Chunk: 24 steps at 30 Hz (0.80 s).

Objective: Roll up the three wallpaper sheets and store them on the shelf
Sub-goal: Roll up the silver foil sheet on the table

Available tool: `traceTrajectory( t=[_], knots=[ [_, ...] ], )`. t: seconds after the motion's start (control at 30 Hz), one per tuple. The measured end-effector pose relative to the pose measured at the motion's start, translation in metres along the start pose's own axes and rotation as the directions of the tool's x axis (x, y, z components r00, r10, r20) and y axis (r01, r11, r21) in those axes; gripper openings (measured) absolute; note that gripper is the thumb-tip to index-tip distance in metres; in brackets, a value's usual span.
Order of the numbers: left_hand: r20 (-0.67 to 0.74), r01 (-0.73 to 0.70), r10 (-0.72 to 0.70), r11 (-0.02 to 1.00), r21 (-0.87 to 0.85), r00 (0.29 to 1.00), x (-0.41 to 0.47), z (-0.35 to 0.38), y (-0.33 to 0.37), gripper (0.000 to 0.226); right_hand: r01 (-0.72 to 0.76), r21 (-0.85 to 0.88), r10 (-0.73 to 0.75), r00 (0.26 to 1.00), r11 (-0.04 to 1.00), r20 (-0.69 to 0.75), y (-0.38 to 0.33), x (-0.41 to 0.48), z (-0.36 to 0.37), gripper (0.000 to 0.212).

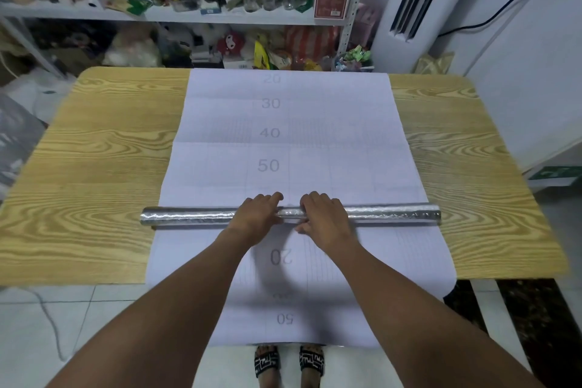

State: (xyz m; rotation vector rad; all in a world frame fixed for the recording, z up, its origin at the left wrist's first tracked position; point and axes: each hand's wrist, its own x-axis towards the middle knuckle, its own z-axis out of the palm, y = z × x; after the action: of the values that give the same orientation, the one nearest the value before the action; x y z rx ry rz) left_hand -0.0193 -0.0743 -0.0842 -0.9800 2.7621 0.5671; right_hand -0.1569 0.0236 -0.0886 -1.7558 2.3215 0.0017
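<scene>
A silver foil wallpaper roll (pixel 189 217) lies crosswise on the wooden table (pixel 94 167), on top of a flat white sheet (pixel 346 135) printed with a grid and numbers. That sheet runs from the table's far edge to beyond the near edge, where it hangs down. My left hand (pixel 256 214) and my right hand (pixel 324 217) rest side by side on the middle of the roll, fingers curled over its top. The roll's ends stick out past the sheet on both sides.
A white metal shelf (pixel 176 14) packed with bottles, jars, a red box and bags stands behind the table. A white air conditioner (pixel 409 9) stands at the back right. My sandalled feet (pixel 289 362) show on the tiled floor below the hanging sheet.
</scene>
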Motion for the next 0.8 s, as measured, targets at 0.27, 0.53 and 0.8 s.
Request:
traceTrajectory(
  t=[0.27, 0.53, 0.8],
  knots=[
    [0.009, -0.054, 0.054, 0.998, -0.037, 0.998, -0.006, 0.003, -0.005, 0.031, 0.007, 0.048, -0.007, 1.0, 0.999, -0.014, 0.0, -0.004, 0.0, 0.037],
    [-0.017, -0.052, 0.054, 0.991, 0.121, 0.998, -0.016, 0.0, -0.001, 0.044, 0.009, 0.03, -0.008, 0.998, 0.999, -0.055, -0.002, -0.004, -0.004, 0.045],
    [0.031, 0.015, -0.017, 0.999, 0.044, 0.999, -0.008, -0.002, 0.0, 0.042, -0.005, -0.018, 0.002, 0.989, 1.0, -0.151, -0.009, -0.007, 0.005, 0.023]
  ],
)
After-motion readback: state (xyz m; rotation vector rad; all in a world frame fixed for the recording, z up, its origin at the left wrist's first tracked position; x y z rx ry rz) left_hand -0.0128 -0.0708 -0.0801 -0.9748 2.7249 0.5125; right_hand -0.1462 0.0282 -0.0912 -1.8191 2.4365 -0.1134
